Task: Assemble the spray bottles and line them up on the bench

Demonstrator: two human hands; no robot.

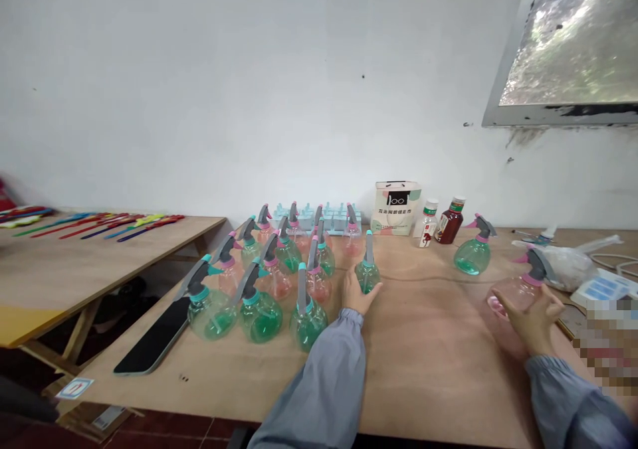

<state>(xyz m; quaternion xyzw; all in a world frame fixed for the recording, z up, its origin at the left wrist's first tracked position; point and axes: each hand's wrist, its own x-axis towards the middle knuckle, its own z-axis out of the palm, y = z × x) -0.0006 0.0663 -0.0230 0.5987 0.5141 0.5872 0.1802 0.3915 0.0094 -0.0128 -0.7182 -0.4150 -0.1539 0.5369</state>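
Note:
My left hand [359, 295] is wrapped round a green spray bottle [369, 271] with a grey and teal trigger head, at the right end of a group of bottles. Over on the right, my right hand [535, 319] grips a clear pink spray bottle [513, 291] with a grey and pink head. Between the two hands, farther back, stands another green spray bottle [472, 256] with a pink collar. Left of my left hand, several green and pink spray bottles are grouped upright, among them a front green spray bottle [309, 326] and a pink spray bottle [276, 281].
A black phone [155, 337] lies at the table's left. Along the wall stand pale blue moulds [336, 220], a paper bag [396, 210], a white bottle [426, 226] and a dark red bottle [450, 223]. A plastic bag [571, 268] lies right. Coloured strips [109, 223] lie on another table.

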